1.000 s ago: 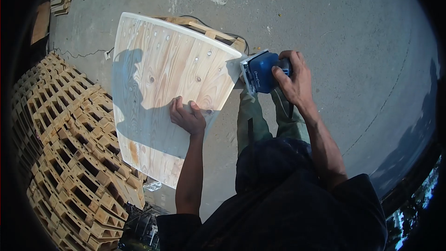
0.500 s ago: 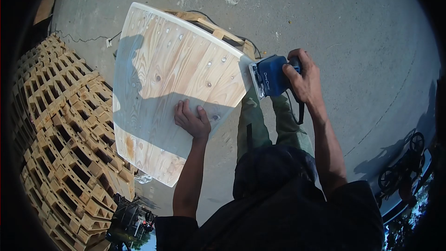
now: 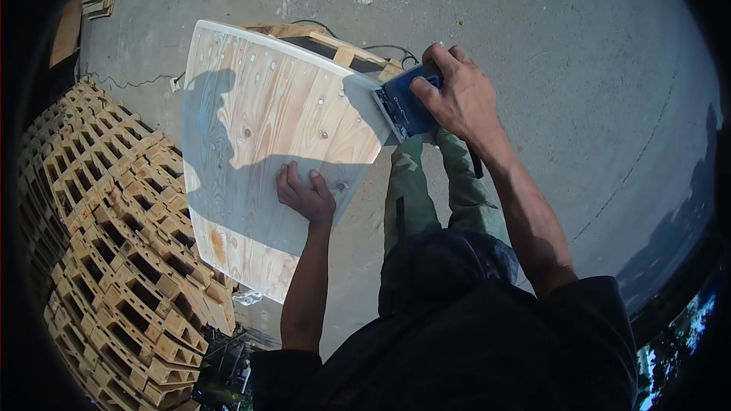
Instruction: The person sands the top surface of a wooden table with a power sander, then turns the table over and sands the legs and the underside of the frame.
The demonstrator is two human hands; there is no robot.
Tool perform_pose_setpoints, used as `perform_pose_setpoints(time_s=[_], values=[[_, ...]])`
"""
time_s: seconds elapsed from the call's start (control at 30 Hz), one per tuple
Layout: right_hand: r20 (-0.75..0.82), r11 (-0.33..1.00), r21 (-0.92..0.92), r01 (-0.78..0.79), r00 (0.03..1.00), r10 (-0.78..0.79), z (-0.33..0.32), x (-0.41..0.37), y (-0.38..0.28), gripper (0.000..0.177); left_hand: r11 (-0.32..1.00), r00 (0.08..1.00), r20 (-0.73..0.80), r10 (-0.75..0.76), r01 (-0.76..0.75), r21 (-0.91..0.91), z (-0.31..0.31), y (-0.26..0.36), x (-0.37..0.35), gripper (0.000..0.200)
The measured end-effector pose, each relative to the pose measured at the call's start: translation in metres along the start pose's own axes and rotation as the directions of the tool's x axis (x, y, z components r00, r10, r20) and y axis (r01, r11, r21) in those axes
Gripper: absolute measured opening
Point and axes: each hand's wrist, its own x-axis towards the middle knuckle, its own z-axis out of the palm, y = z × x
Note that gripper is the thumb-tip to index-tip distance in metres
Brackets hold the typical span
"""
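Note:
A wide, pale plank tabletop (image 3: 278,106) with knots and rounded edges takes up the middle of the view. My left hand (image 3: 306,193) lies on its shaded near part, fingers spread. My right hand (image 3: 463,99) is wrapped over the top of a blue sheet sander (image 3: 403,100). The sander is turned on its side, with its flat base facing the tabletop's right edge and appearing to press on it. Part of the sander's body is hidden under my fingers, and its cord hangs below my wrist.
Under the tabletop's far side a wooden frame (image 3: 346,52) shows, with a black cable (image 3: 396,47) behind it. Stacked pallets (image 3: 137,259) fill the left. A small white plug or socket (image 3: 176,82) lies on the concrete floor (image 3: 563,99). My legs (image 3: 411,198) stand close to the right edge.
The sander and my right hand have moved up and left along the tabletop's right edge, and the sander has tilted. My left hand stays on about the same spot. The whole view has shifted slightly.

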Motion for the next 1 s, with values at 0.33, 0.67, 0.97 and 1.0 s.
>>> perform_pose_setpoints(time_s=[0.33,0.67,0.97,1.0], values=[[-0.38,0.882,0.464,-0.077,0.882,0.277,0.091,-0.123,0.015,0.033,1.0,1.0,0.008,0.004,-0.004,-0.006,-0.002,0.003,0.001,0.047],[-0.22,0.959,0.282,-0.012,0.972,0.077,0.014,-0.045,0.029,0.038,1.0,1.0,0.016,0.003,-0.002,-0.03,-0.004,-0.003,0.0,0.047],[0.253,0.918,-0.171,0.357,0.917,-0.31,0.001,0.078,-0.081,0.047,0.992,0.992,0.071,-0.106,0.111,-0.065,-0.003,-0.005,0.015,0.05],[0.27,0.919,-0.152,0.364,0.91,-0.316,0.008,0.086,-0.092,0.047,0.991,0.988,0.099,-0.114,0.12,-0.057,-0.008,-0.005,0.009,0.05]])
